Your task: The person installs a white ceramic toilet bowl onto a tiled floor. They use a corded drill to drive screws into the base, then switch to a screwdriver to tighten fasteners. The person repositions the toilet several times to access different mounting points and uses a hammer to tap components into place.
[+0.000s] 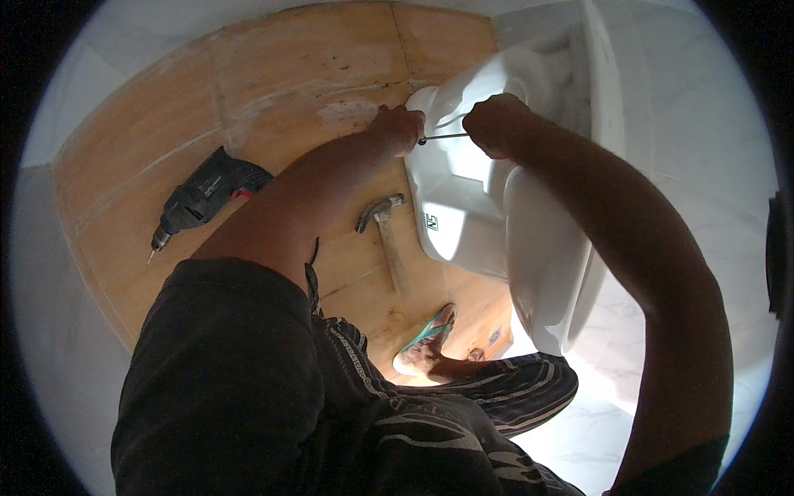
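My right hand (496, 126) is closed in a fist at the side of the white toilet (542, 248). From it a thin metal shaft (447, 136), like a screwdriver's, points left; the fist hides its handle. My left hand (400, 131) is closed beside the toilet's foot, its fingers at the dark end of the shaft. Whatever those fingers pinch is too small to make out. A claw hammer (387, 236) with a wooden handle lies on the floor below my left hand.
A dark power drill (203, 192) with a bit fitted lies on the tan tiled floor (281, 74), left of my left forearm. My foot in a green-strapped flip-flop (428, 341) is near the hammer. Pale marbled wall tiles (686, 198) rise behind the toilet on the right.
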Demonstrator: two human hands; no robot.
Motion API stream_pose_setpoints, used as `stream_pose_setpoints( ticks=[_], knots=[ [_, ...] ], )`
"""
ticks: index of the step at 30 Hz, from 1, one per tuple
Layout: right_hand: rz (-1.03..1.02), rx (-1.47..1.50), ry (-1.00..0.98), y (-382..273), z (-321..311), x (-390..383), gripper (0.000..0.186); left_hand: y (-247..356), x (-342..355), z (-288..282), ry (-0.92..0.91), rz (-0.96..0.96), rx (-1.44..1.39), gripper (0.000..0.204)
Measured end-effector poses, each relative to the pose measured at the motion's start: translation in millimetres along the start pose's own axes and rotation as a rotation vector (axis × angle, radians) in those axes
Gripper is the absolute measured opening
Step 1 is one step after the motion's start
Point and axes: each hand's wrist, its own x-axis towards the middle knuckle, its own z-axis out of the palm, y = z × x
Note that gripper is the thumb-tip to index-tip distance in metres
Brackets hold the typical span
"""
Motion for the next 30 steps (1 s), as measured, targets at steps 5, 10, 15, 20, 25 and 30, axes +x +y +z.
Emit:
stream_pose_setpoints(
  ticks=[5, 10, 15, 20, 25, 30],
  knots=[
    [0.205, -0.011, -0.148, -39, -44, -32, 0.021, -5, -2, 3, -0.030, 0.025, -0.019, 0.023],
    [0.051, 0.072, -0.014, -38, -28, -23, 0.018, -19, 6, 14, -0.100, 0.058, 0.068, 0.033],
    [0.270, 0.574, -0.321, -7, 7, 25, 0.019, -4, -1, 3, -0.113, 0.054, 0.040, 0.028],
    [0.185, 0.601, -0.452, -17, -12, 22, 0.018, -1, -8, -6, -0.114, 0.029, 0.107, 0.027],
    [0.056, 0.153, 0.009, -22, -10, -24, 0.016, -11, -6, 2, -0.082, 0.099, 0.142, 0.027],
    [0.198, 0.071, -0.005, -36, -36, -39, 0.016, -12, -1, 2, -0.088, 0.057, 0.058, 0.030]
  ],
)
